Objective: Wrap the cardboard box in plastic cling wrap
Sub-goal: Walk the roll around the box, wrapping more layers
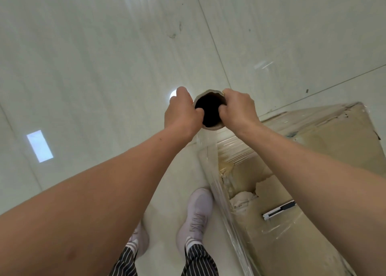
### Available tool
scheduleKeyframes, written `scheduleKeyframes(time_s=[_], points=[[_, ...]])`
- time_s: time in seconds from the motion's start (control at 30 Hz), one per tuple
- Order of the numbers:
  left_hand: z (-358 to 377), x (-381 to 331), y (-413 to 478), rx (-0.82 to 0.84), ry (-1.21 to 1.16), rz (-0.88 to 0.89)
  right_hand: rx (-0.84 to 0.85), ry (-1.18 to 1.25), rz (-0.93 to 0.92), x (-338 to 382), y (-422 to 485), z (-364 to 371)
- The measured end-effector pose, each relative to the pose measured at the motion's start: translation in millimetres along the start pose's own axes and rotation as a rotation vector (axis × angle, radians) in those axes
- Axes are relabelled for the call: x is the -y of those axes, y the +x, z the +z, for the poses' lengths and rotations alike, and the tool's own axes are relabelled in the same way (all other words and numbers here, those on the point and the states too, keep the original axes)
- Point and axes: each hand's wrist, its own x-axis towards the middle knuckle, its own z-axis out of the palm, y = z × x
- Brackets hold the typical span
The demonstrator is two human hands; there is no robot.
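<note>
At frame centre your left hand and right hand both clasp the roll's top rim, thumbs hooked inside, its film stretching onto the box at lower right.

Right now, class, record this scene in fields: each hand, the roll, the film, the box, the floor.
left hand: grips core rim, thumb inside
right hand: grips opposite rim, thumb inside
cling wrap roll: upright, viewed down its hollow core
film: stretched from roll to box
cardboard box: on floor, surface torn, partly wrapped
floor: pale glossy tiles
</note>
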Motion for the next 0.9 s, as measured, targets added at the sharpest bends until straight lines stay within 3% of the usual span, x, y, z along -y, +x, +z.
scheduleKeyframes(time_s=[0.17,0.3,0.43,0.6,0.73,0.9], points=[[19.7,-12.5,-3.2,0.046,-0.009,0.025,-0.004,-0.238,-0.228,-22.4,8.1,-16.0],[32.4,-21.8,-2.8,0.076,-0.075,-0.003,0.05,-0.305,-0.218,-33.7,10.6,-28.6],[34.7,-33.1,3.8,0.073,-0.034,0.039,0.072,-0.03,0.03,-46.5,12.2,-36.8],[43.5,-38.1,5.4,0.089,0.002,0.039,0.231,0.287,0.319,-59.8,-1.7,-33.6],[46.3,-47.6,9.1,0.093,0.062,0.067,0.066,0.298,0.345,-62.8,4.7,-28.6],[48.2,-70.1,20.5,0.069,0.075,0.128,-0.063,0.045,0.106,-65.3,22.1,-50.6]])
